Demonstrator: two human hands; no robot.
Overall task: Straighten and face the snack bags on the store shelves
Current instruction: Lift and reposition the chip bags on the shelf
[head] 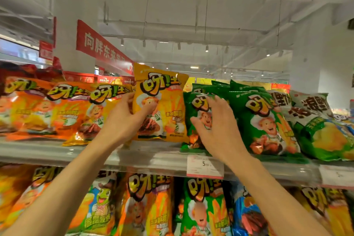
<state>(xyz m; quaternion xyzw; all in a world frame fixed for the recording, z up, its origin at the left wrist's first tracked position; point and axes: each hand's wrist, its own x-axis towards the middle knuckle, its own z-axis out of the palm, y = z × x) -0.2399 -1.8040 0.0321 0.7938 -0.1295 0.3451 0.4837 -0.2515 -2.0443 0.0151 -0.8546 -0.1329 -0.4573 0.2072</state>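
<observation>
A yellow snack bag (pixel 164 105) stands upright on the top shelf (pixel 57 151), taller than its neighbours. My left hand (pixel 124 117) grips its left edge, thumb across the front and fingers behind. Right of it leans a green snack bag (pixel 197 101), and my right hand (pixel 216 126) lies on its front with fingers spread over the top part. More green bags (pixel 262 119) lean behind it to the right. Orange bags (pixel 63 111) lean in a row on the left.
A white-and-green chip bag (pixel 321 130) lies at the shelf's right end. A price tag (pixel 205 165) hangs on the shelf's front rail. The lower shelf holds orange, green and blue bags (pixel 149 203). A red banner (pixel 99 44) hangs above.
</observation>
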